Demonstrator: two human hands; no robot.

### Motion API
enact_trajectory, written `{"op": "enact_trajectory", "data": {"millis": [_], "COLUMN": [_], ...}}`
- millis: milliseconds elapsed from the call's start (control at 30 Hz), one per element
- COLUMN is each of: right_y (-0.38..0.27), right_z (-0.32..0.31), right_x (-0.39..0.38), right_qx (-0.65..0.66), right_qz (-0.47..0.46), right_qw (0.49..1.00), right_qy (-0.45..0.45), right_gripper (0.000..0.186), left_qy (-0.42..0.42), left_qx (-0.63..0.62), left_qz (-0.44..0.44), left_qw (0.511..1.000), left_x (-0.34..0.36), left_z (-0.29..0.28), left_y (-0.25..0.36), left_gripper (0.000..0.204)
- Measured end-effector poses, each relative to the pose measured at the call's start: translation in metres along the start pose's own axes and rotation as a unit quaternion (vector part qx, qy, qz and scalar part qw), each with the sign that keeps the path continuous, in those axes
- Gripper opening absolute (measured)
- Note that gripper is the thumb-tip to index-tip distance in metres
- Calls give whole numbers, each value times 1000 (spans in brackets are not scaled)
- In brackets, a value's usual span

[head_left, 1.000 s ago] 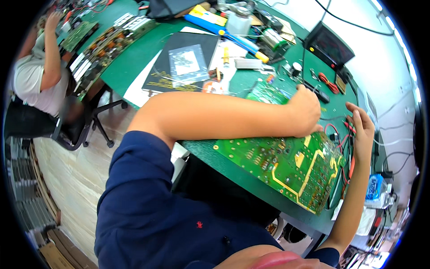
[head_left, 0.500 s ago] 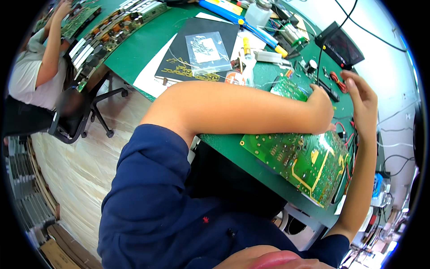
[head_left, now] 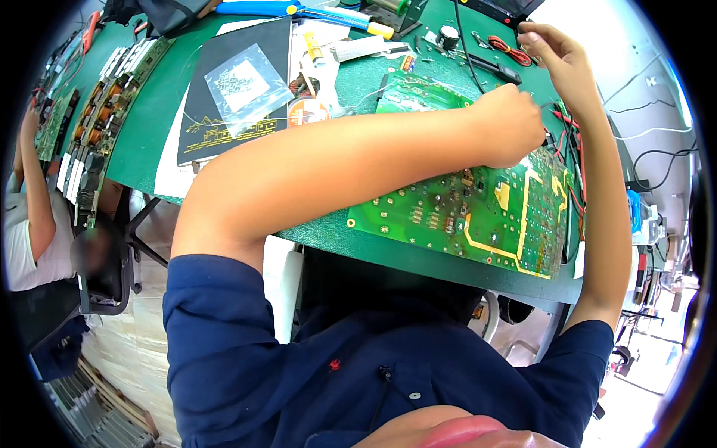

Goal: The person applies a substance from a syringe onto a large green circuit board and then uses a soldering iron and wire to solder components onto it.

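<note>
My left hand [head_left: 511, 125] is closed in a fist above the green circuit board [head_left: 426, 205]. Its fingertips are turned away, so what they hold, if anything, is hidden. The board lies on the table with its solder side up, and my left forearm crosses over it. My right hand [head_left: 562, 58] is raised beyond the board's far right corner. Its thumb and fingers are bent toward each other as in a pinch, and I cannot make out anything between them. Below that hand, red and black leads [head_left: 571, 142] run along the board's right edge.
Left of the board lie a black folder [head_left: 205, 89], a clear bag of small parts [head_left: 246, 88] and a solder spool [head_left: 308, 112]. A blue desoldering pump [head_left: 328, 15] and coiled red leads [head_left: 509, 51] lie farther back. A co-worker [head_left: 33, 216] sits at far left beside large boards [head_left: 112, 112].
The view has shifted, so the table sits differently in the picture. My left hand has closed into a tighter fist, and my right hand's fingers are bent more toward the left.
</note>
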State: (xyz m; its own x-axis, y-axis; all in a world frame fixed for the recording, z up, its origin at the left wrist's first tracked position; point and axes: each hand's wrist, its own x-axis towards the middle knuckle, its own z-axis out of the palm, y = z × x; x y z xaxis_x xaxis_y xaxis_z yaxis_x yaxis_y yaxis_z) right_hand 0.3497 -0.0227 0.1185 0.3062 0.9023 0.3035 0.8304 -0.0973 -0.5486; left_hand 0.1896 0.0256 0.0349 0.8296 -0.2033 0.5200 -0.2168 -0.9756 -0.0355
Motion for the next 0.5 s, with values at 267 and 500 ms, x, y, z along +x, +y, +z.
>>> {"op": "enact_trajectory", "data": {"millis": [267,500], "right_y": [-18,-49], "right_z": [14,50], "right_x": [-18,4], "right_qx": [2,-89], "right_qz": [-11,27], "right_qw": [986,940], "right_qy": [-168,-329], "right_gripper": [24,21], "left_qy": [3,-22], "left_qx": [-101,-126], "left_qz": [114,142], "left_qw": [988,982], "left_x": [3,-3], "left_z": [-4,-8], "left_y": [4,5], "left_gripper": [43,50]}}
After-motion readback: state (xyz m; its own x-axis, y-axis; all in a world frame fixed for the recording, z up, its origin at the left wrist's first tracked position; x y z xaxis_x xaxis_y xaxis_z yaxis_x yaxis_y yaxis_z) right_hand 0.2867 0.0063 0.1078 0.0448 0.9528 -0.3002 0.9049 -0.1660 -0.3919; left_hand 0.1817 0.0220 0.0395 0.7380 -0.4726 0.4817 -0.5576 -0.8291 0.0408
